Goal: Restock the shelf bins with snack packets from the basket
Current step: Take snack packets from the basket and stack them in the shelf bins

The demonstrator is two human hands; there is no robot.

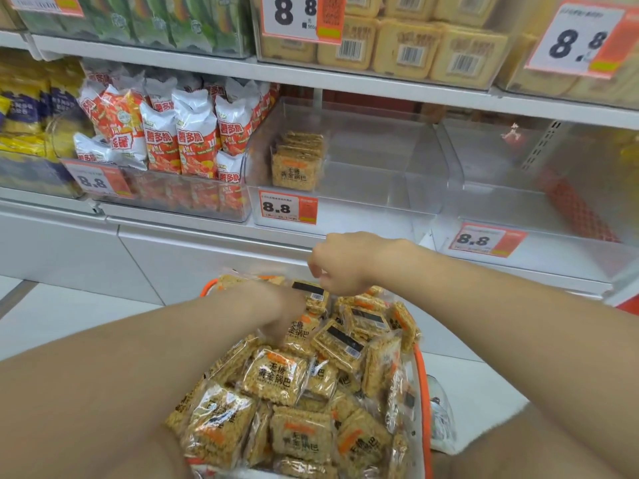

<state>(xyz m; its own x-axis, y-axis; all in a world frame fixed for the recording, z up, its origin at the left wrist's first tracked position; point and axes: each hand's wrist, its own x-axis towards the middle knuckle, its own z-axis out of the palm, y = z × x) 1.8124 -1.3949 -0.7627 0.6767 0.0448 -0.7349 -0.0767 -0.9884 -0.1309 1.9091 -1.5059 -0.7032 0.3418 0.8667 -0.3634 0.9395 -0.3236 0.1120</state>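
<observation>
Head view: both bare forearms reach forward over an orange-rimmed basket (pixel 424 385) heaped with snack packets (pixel 276 376), clear wrappers over golden squares. The left grip (pixel 285 311) is down among the packets at the far half of the basket. It is blurred, so I cannot tell whether it holds anything. The right grip (pixel 340 262) hangs just beyond and above the left grip, knuckles up and fingers curled downward. Directly under its fingertips lies a packet with a black strip (pixel 311 292), but I cannot tell whether the fingers pinch it or only hover.

Above and beyond the right grip stands a clear bin (pixel 363 205) on the shelf (pixel 193 233). A short row of the same packets (pixel 297 164) stands upright at its left side, with an 8.8 price tag (pixel 287 208) on its front. To the right of the right grip is a second clear bin (pixel 518 202). Up and left of the left grip, a bin is full of red and white bags (pixel 193 136). The pale floor (pixel 69 323) shows left of the left forearm
</observation>
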